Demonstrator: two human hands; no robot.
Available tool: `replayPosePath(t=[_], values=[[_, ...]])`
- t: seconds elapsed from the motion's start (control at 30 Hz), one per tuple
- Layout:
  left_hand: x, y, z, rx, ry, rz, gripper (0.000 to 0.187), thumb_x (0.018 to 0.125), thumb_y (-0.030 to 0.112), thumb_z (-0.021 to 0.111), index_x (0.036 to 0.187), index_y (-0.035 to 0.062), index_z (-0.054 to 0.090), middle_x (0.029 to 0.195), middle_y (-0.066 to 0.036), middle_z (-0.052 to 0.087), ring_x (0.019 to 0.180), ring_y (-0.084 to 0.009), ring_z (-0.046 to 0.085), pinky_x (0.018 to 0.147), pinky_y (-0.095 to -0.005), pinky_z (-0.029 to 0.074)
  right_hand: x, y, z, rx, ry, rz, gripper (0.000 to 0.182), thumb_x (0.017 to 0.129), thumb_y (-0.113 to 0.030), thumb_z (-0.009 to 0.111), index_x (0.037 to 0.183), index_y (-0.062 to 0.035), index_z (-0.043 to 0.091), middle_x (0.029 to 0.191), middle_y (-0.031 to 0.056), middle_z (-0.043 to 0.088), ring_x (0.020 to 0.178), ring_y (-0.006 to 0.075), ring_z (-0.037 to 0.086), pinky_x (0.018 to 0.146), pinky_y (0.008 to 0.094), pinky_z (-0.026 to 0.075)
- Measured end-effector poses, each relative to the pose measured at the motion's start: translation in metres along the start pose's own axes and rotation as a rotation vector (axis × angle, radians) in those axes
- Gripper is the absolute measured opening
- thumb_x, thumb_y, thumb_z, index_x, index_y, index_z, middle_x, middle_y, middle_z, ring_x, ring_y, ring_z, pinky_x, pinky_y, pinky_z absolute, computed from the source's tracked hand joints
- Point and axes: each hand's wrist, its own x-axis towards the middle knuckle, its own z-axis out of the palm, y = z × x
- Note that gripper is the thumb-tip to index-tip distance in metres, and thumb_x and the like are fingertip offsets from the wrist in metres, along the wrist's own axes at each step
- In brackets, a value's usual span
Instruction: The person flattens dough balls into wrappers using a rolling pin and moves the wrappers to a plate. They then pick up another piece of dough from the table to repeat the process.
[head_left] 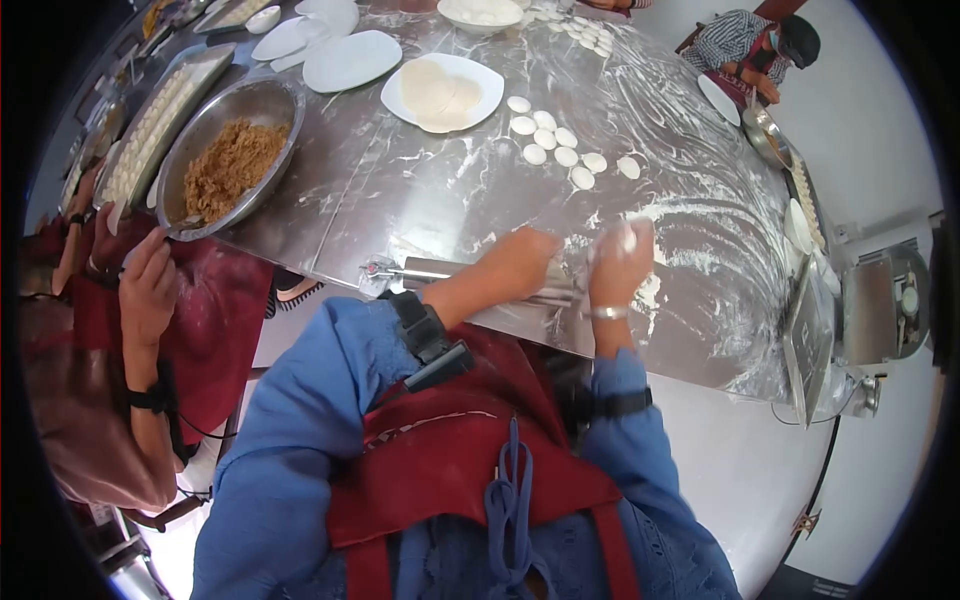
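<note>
My left hand (527, 262) is low over the floured table, its fingers curled and smeared by motion, so I cannot make out what is in them. Beneath that wrist lies a metal cylinder (432, 267) that looks like a rolling pin, partly covered by my forearm. Just to the right, my right hand (622, 268) is closed, with a small white piece of dough (628, 238) showing at its fingers. Beyond both hands, several flattened dough pieces (565, 157) lie in a loose group. A white plate (489, 101) holds thin round dough wrappers (437, 92).
At left stands a steel bowl (290, 115) of brown filling (235, 160), with a long tray (200, 75) of small white pieces beside it. White plates (352, 62) sit farther back. A co-worker's hand (148, 285) is at the left edge; another person (752, 50) works at upper right.
</note>
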Motion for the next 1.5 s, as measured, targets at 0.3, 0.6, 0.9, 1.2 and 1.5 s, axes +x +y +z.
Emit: replayPosePath(t=[0.3, 0.6, 0.9, 1.2, 1.5], values=[[-0.002, -0.003, -0.012, 0.081, -0.033, -0.06, 0.012, 0.073, 0.012, 0.054, 0.081, 0.0038, 0.055, 0.075, -0.019, 0.059, 0.074, -0.0379, 0.056, 0.066, -0.0443, 0.044, -0.04, -0.017, -0.032, 0.318, -0.011, 0.402, 0.007, 0.075, -0.003, 0.048, 0.073, -0.002, 0.042, 0.063, 0.0087, 0.044, 0.058, 0.0164, 0.046, 0.052, 0.0316, 0.039], [0.006, 0.001, 0.005, 0.002, 0.041, -0.059, 0.011, 0.073, 0.012, 0.053, 0.082, 0.0058, 0.056, 0.076, -0.019, 0.059, 0.075, -0.0387, 0.056, 0.066, -0.0441, 0.044, 0.001, -0.007, 0.002, 0.014, 0.006, -0.045, 0.008, 0.076, -0.004, 0.05, 0.075, -0.0024, 0.043, 0.064, 0.0085, 0.045, 0.057, 0.0167, 0.045, 0.054, 0.0315, 0.04], [0.001, -0.007, 0.004, -0.039, 0.01, -0.007, 0.011, 0.075, 0.012, 0.052, 0.082, 0.005, 0.056, 0.079, -0.019, 0.059, 0.075, -0.0378, 0.056, 0.067, -0.0431, 0.044, -0.004, 0.005, -0.002, 0.167, -0.002, 0.12, 0.008, 0.076, -0.005, 0.048, 0.074, -0.0025, 0.041, 0.062, 0.0084, 0.044, 0.056, 0.0165, 0.044, 0.052, 0.03, 0.038], [-0.01, -0.003, -0.005, 0.007, -0.044, -0.092, 0.015, 0.074, 0.014, 0.054, 0.084, 0.0025, 0.055, 0.077, -0.02, 0.058, 0.074, -0.0389, 0.055, 0.065, -0.0435, 0.044, -0.037, -0.018, -0.037, 0.265, -0.013, 0.282, 0.008, 0.077, -0.005, 0.047, 0.074, -0.0014, 0.041, 0.062, 0.0105, 0.044, 0.056, 0.0191, 0.045, 0.054, 0.0322, 0.038], [-0.011, 0.0, 0.004, 0.077, -0.066, -0.015, 0.015, 0.074, 0.014, 0.056, 0.085, 0.0044, 0.058, 0.079, -0.018, 0.06, 0.077, -0.0359, 0.058, 0.068, -0.0405, 0.047, -0.025, -0.003, -0.022, 0.276, -0.022, 0.187, 0.007, 0.079, -0.003, 0.045, 0.075, -0.0032, 0.039, 0.06, 0.0075, 0.042, 0.05, 0.0151, 0.043, 0.047, 0.0292, 0.038]])
